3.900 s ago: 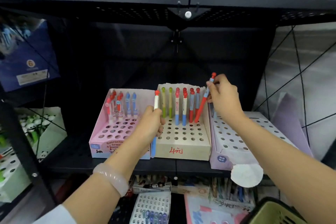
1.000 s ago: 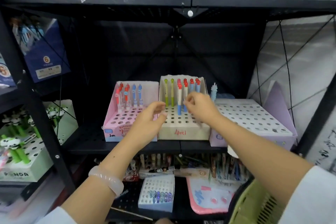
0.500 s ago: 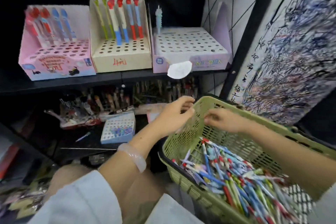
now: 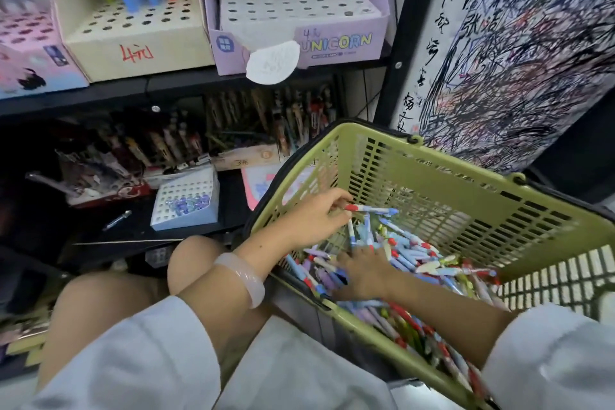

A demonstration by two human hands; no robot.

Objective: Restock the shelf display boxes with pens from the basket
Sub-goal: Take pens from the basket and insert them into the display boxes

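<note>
Pens [image 4: 412, 263]: a loose, many-coloured heap in the bottom of my green basket [image 4: 442, 176], which sits tilted at my right, below the shelf.
Left hand [image 4: 319, 220]: reaching over the basket's near rim, my fingers curled round one pen with a red cap and blue-white barrel [image 4: 371, 209], held level above the heap.
Right hand [image 4: 361, 271]: palm down on the heap, fingers spread flat among the pens and gripping none that I can see.
Bracelet [image 4: 244, 278]: pale and translucent, on my left wrist.
Purple display box [image 4: 336, 40]: on the shelf [image 4: 166, 86] above the basket, marked UNICORN, most holes unfilled, a single light-blue pen at its back left.
Cream display box [image 4: 139, 46]: just left of the purple one, touching it, with red, blue and green pens standing along its back rows.
Pink display box [image 4: 30, 56]: at the left edge, only partly in view.
Lower shelf: a small white holed box [image 4: 184, 201] with bluish items, beside blurred packets I cannot make out.
</note>
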